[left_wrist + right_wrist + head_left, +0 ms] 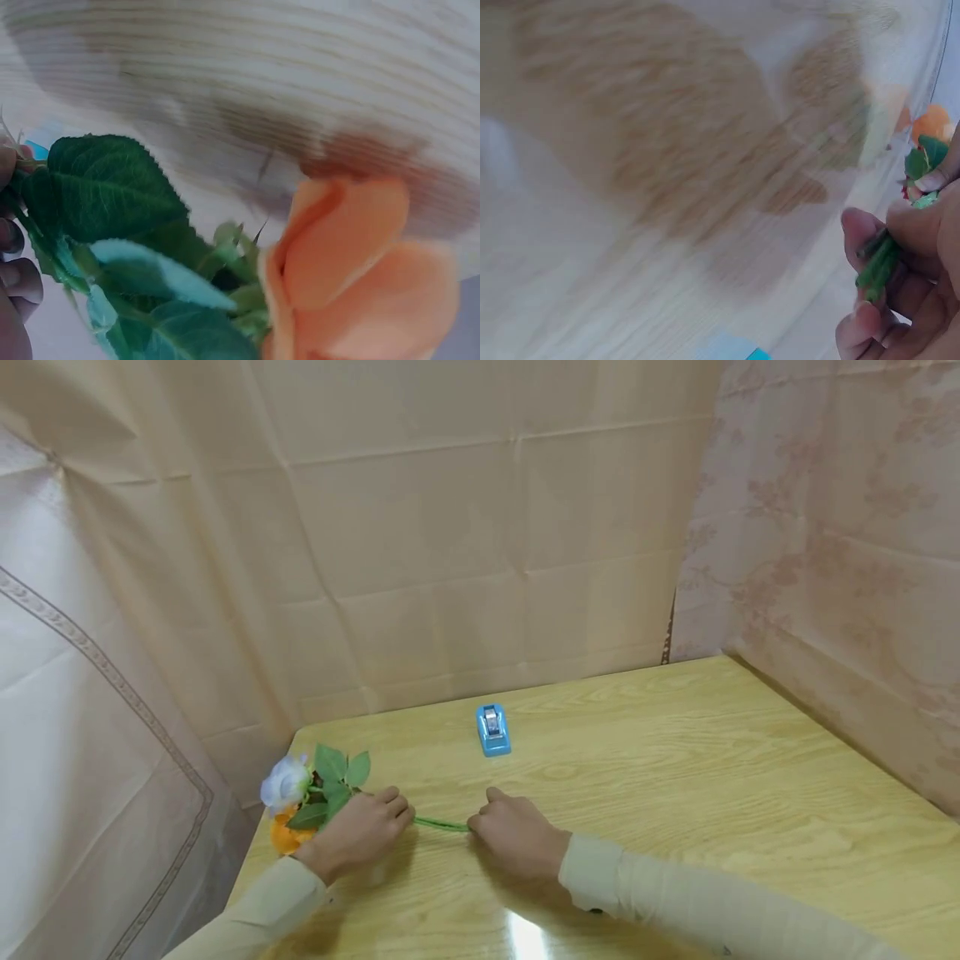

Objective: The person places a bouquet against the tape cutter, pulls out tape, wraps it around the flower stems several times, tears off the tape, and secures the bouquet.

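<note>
A small bunch of artificial flowers lies sideways above the table, with a pale blue-white bloom [286, 782], an orange bloom [360, 270] and green leaves [112, 187] at its left end. My left hand [366, 831] grips the stems just below the leaves. Farther right, my right hand [517, 835] pinches the lower ends of the green stems [442, 824]. In the right wrist view, several cut stem ends [879, 270] stick out between its thumb and fingers.
A blue tape dispenser [492, 730] stands on the wood-grain table [675, 760] beyond the hands. Cloth curtains [480, 543] hang along the back and both sides of the table.
</note>
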{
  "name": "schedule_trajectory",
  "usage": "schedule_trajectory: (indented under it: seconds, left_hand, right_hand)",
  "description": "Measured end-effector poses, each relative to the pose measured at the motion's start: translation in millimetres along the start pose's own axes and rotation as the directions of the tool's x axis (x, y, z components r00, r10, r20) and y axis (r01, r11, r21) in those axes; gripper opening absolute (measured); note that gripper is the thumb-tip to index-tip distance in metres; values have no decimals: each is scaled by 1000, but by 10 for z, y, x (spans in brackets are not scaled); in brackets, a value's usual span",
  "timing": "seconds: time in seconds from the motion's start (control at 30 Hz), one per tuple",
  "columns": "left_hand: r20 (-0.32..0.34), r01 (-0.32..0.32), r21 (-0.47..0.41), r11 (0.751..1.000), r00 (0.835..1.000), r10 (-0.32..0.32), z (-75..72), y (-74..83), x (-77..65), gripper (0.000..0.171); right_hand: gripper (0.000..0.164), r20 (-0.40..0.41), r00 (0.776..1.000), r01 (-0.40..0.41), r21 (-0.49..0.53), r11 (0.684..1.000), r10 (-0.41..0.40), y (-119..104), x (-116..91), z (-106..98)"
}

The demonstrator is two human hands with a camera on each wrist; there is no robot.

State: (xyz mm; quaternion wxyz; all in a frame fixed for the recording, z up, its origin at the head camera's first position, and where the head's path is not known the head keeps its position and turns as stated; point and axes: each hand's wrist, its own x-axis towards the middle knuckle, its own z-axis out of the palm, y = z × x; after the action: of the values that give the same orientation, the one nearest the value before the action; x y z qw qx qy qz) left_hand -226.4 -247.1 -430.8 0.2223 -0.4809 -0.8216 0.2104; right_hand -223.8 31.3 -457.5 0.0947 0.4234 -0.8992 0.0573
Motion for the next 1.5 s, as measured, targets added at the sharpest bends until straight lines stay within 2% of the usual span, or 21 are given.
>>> schedule_trajectory:
  seconds: [0.33,0.5,0.7,0.9,1.03,1.33,1.5]
  left_hand:
    - [-11,16,-11,1000,1000,-17,-97,109,168,12]
    - [-1,21,17,1000,1000,-21,-162,148,243,12]
    - [16,20,10,1000,1000,-20,-160,202,306,12]
    - [-20,16,53,998,1000,-15,-175,251,385,20]
    - [-19,21,82,996,1000,-19,-182,276,433,23]
    - [-37,32,47,998,999,-30,-167,333,510,20]
    - [-24,38,25,999,999,-37,-174,351,554,18]
  right_hand:
    - [16,-90,996,-21,68,997,27,257,-132,-176]
    - [16,-83,996,-9,59,998,14,330,-188,-229]
    - [16,-80,997,12,48,999,-9,400,-279,-170]
    - [14,-76,997,7,96,995,0,468,-360,-159]
    - [13,-71,997,9,95,995,-2,502,-385,-186]
    - [15,-53,999,-6,96,995,11,575,-471,-181]
    - [13,-59,998,0,96,995,6,628,-509,-196]
